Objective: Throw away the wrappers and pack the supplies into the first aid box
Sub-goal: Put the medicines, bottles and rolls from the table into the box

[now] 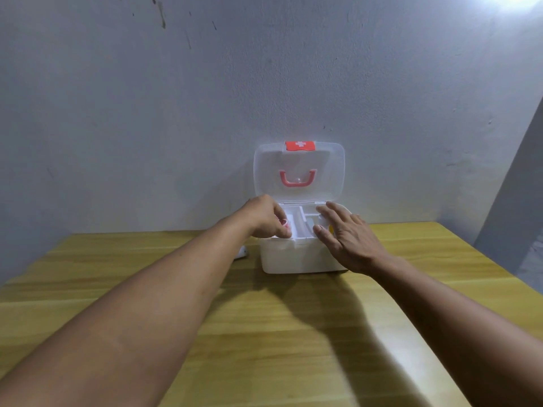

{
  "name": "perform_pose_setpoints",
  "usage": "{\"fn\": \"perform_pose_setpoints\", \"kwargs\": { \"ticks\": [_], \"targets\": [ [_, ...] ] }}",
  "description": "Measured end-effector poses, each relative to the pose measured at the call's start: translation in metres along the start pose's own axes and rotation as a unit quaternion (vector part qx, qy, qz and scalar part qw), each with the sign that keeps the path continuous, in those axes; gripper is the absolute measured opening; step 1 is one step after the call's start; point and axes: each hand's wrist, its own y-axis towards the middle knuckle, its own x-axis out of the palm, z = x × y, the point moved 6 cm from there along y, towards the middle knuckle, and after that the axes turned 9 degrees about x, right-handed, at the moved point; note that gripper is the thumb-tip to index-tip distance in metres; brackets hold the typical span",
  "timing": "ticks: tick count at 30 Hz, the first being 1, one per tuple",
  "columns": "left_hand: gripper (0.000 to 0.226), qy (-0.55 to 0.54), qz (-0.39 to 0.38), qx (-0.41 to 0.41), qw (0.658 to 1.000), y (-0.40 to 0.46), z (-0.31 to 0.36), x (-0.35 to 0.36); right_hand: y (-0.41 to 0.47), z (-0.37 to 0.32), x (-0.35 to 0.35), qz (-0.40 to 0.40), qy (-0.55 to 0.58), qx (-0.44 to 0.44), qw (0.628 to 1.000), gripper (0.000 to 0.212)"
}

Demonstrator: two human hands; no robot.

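The white first aid box (pixel 296 258) stands at the far side of the wooden table, against the wall. Its clear lid (pixel 326 171) is up, showing a red handle and a red latch with a white cross. A white divided tray (pixel 302 223) sits in the top of the box. My left hand (pixel 266 217) is over the tray's left compartment, fingers closed on a small item with a red cap (pixel 284 222). My right hand (pixel 348 236) hovers over the box's right side with fingers spread; a yellow bit (pixel 331 228) shows beneath it.
A small white object (pixel 242 254) lies on the table just left of the box, mostly hidden behind my left forearm. The table (pixel 279 333) runs toward me; its right edge drops off near a grey wall corner.
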Motion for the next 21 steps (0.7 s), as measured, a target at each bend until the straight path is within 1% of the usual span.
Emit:
{"fn": "perform_pose_setpoints", "kwargs": {
  "ticks": [4, 6, 8, 12, 14, 17, 21],
  "targets": [
    [0.050, 0.011, -0.016, -0.017, 1.000, 0.004, -0.008, 0.006, -0.001, 0.000, 0.000, 0.003, 0.004, -0.004, 1.000, 0.070],
    [0.052, 0.008, -0.017, -0.021, 1.000, 0.004, -0.012, 0.008, -0.001, 0.000, 0.000, 0.007, 0.006, -0.006, 1.000, 0.069],
    [0.049, -0.001, 0.002, -0.015, 1.000, 0.004, -0.014, 0.007, -0.001, 0.000, -0.001, 0.009, 0.006, -0.007, 1.000, 0.069],
    [0.030, -0.009, 0.051, 0.017, 0.999, -0.001, -0.014, 0.002, -0.001, 0.000, 0.000, 0.009, 0.007, -0.006, 1.000, 0.069],
    [0.026, -0.019, 0.064, 0.029, 0.997, -0.004, -0.011, 0.001, -0.001, 0.001, 0.000, 0.010, 0.007, -0.007, 1.000, 0.068],
    [0.024, -0.002, 0.068, 0.039, 0.997, -0.006, -0.008, 0.000, -0.001, 0.001, 0.000, 0.013, 0.003, -0.007, 1.000, 0.066],
    [0.026, 0.040, 0.051, 0.024, 0.998, -0.005, -0.012, -0.001, 0.000, 0.001, 0.000, 0.012, 0.002, -0.005, 1.000, 0.067]
  ]
}}
